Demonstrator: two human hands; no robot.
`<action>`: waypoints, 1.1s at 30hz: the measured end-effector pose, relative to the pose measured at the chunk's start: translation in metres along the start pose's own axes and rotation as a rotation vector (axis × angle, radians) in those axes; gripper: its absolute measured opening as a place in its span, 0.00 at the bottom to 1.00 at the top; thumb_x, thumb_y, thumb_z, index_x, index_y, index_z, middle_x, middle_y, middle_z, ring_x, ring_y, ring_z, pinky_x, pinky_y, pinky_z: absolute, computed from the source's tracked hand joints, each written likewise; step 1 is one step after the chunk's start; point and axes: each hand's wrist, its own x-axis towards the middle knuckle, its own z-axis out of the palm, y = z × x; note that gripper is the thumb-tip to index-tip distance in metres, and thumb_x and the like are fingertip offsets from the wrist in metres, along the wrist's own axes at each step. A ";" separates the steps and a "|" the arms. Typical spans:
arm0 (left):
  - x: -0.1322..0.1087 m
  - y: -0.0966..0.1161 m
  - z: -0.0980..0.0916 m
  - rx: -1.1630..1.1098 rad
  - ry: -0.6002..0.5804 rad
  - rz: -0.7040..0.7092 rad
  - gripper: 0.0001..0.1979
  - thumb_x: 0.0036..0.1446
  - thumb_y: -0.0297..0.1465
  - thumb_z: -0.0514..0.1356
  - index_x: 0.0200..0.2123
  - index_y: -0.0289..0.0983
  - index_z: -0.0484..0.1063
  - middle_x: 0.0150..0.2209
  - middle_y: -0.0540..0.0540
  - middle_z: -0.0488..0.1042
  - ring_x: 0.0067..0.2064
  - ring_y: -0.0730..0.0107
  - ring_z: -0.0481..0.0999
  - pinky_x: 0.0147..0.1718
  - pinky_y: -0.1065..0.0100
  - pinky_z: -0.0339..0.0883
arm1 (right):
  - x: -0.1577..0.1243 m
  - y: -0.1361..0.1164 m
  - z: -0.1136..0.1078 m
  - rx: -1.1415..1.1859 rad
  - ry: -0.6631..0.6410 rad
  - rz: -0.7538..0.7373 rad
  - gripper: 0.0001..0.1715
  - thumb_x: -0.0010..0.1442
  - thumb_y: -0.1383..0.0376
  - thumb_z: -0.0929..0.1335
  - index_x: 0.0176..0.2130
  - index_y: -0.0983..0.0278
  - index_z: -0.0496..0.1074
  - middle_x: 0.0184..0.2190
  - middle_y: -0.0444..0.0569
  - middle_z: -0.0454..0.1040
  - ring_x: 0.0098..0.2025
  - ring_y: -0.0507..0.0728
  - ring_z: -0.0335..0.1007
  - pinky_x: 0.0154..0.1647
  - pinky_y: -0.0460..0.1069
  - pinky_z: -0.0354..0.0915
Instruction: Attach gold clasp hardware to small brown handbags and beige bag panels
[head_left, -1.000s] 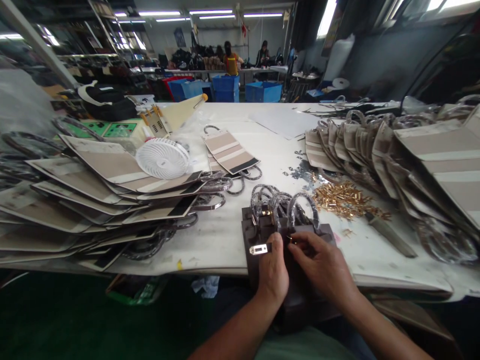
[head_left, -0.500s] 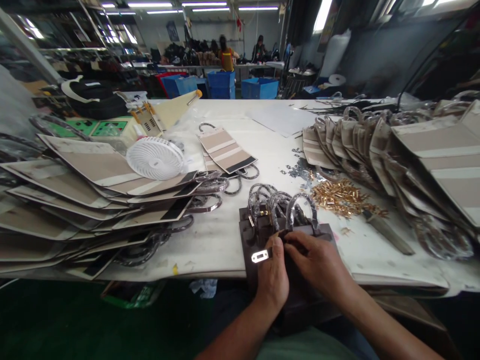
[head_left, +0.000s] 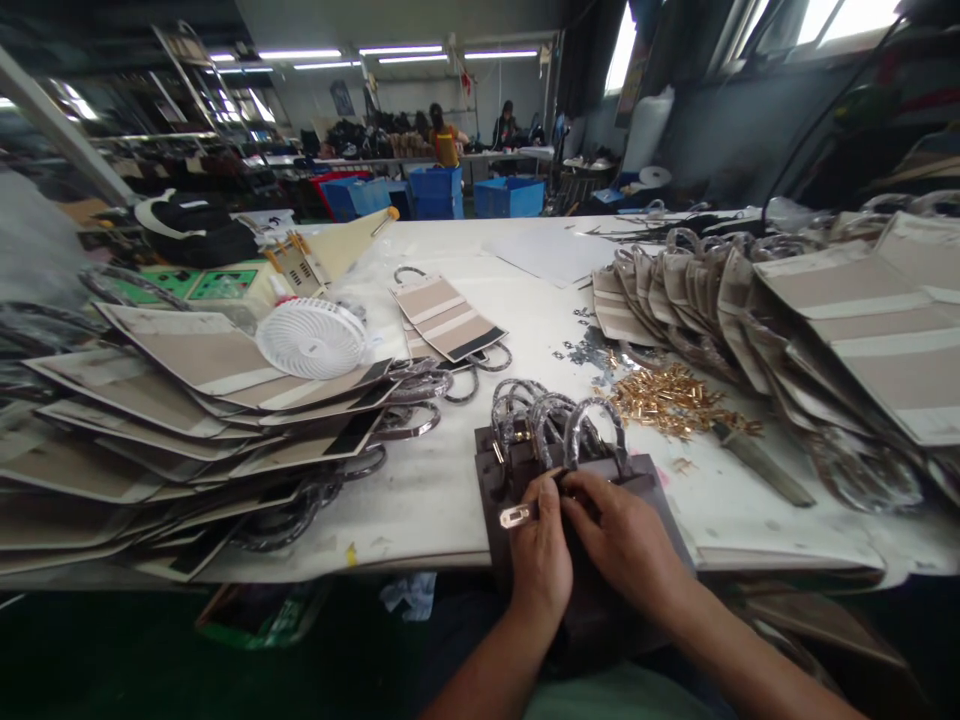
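A stack of dark brown bag panels [head_left: 652, 480] with plastic-wrapped handles [head_left: 555, 415] lies at the table's near edge. My left hand [head_left: 541, 555] rests on the top panel, fingers closed against it beside a small silver metal clasp plate [head_left: 516, 516]. My right hand [head_left: 626, 545] lies just to its right, fingers pinched at the panel's top edge near the handle base; what they pinch is too small to make out.
A pile of small gold fittings [head_left: 671, 398] and a dark flat tool [head_left: 761, 462] lie right of the stack. Beige striped panels are fanned out at left [head_left: 195, 400] and right [head_left: 840, 320]. A white round fan [head_left: 311, 338] sits at left. People work at far tables.
Both hands have stayed on the dark panel, shifting slightly up toward the handles. The view has tilted a little; nothing was picked up or let go.
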 end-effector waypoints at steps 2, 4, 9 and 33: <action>0.001 -0.001 -0.001 0.002 0.002 -0.026 0.28 0.71 0.53 0.49 0.52 0.39 0.78 0.56 0.41 0.79 0.62 0.56 0.74 0.65 0.59 0.63 | -0.006 0.001 0.003 0.089 0.079 0.033 0.15 0.68 0.62 0.67 0.53 0.57 0.74 0.39 0.46 0.84 0.39 0.61 0.82 0.40 0.52 0.73; 0.001 -0.002 -0.002 -0.005 0.018 -0.051 0.27 0.72 0.52 0.50 0.53 0.39 0.78 0.58 0.42 0.78 0.65 0.56 0.72 0.67 0.58 0.61 | -0.011 0.001 0.006 0.170 0.144 0.027 0.12 0.68 0.61 0.68 0.51 0.57 0.76 0.39 0.46 0.84 0.40 0.60 0.83 0.41 0.51 0.74; -0.001 -0.002 -0.002 0.027 0.041 -0.092 0.29 0.70 0.54 0.52 0.53 0.38 0.79 0.59 0.40 0.78 0.65 0.54 0.72 0.67 0.56 0.62 | -0.012 0.005 0.012 0.210 0.229 -0.076 0.10 0.69 0.64 0.68 0.44 0.57 0.81 0.42 0.47 0.84 0.43 0.61 0.82 0.48 0.52 0.75; 0.034 0.072 -0.060 0.750 -0.110 0.403 0.30 0.61 0.44 0.65 0.64 0.43 0.66 0.51 0.43 0.77 0.40 0.60 0.79 0.33 0.62 0.75 | 0.020 0.182 -0.082 -0.317 0.089 0.317 0.17 0.67 0.54 0.68 0.48 0.57 0.81 0.47 0.53 0.79 0.42 0.62 0.78 0.37 0.51 0.64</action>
